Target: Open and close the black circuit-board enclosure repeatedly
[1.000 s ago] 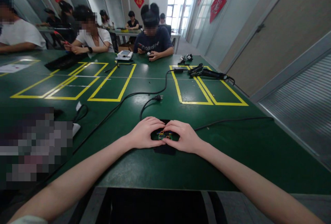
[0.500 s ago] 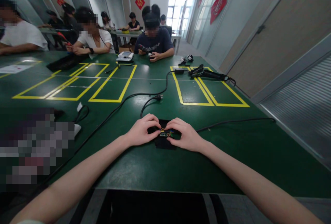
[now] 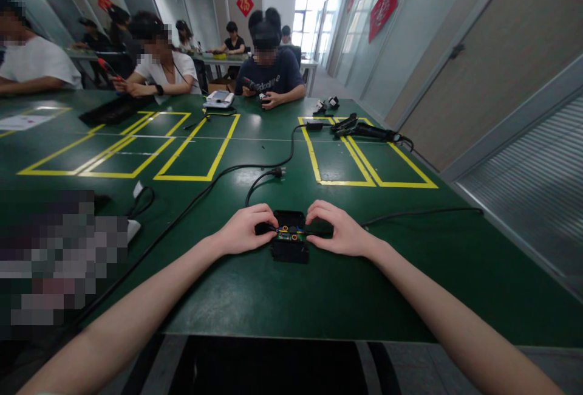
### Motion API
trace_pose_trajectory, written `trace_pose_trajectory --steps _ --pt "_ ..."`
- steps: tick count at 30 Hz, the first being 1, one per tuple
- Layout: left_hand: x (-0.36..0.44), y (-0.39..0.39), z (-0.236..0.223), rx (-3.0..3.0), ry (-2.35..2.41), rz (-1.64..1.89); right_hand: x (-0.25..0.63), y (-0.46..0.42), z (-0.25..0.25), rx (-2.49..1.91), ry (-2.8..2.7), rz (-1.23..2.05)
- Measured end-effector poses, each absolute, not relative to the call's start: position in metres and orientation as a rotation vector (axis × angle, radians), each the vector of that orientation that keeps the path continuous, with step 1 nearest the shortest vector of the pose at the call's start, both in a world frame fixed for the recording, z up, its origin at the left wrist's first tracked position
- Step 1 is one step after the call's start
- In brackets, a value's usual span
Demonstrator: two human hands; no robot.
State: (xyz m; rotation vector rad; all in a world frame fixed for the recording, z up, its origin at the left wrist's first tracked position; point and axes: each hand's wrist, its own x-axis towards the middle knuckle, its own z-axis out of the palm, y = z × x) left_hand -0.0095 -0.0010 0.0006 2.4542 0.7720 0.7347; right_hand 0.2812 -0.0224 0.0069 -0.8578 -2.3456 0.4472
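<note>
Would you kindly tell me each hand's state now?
Left hand: curled at left of black electronics case; grip unclear.
Right hand: curled at the case's right; grip unclear.

Bare left hand (image 3: pixel 243 229), bare right hand (image 3: pixel 346 229); long slim forearms (image 3: pixel 150 293), uncovered past wrists

Looks like matt plastic on the opened circuit-board case (image 3: pixel 290 253), smooth and glossy on the tabletop (image 3: pixel 237 298), rubbery along the long cable (image 3: pixel 246 165).

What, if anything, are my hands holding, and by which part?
Your left hand is at the left end of the open black case, your right hand at its right end; whether either actually grips it cannot be told.
</note>
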Motion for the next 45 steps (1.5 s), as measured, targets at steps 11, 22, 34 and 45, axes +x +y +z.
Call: trace_pose_trajectory --steps 11,22,34,45 --pt "-0.014 0.003 0.002 2.507 0.736 0.756 0.285 -0.022 0.008 -0.99 -2.454 0.524" --pt "-0.011 -0.005 0.015 2.343 0.747 0.905 0.284 -0.03 0.016 -1.074 -2.205 0.782" --pt "-0.01 -0.014 0.018 2.265 0.624 0.659 0.281 -0.033 0.013 -0.906 -2.313 0.98" --pt "-0.01 -0.011 0.015 2.322 0.65 0.605 0.277 -0.031 0.007 -0.931 -2.337 1.003"
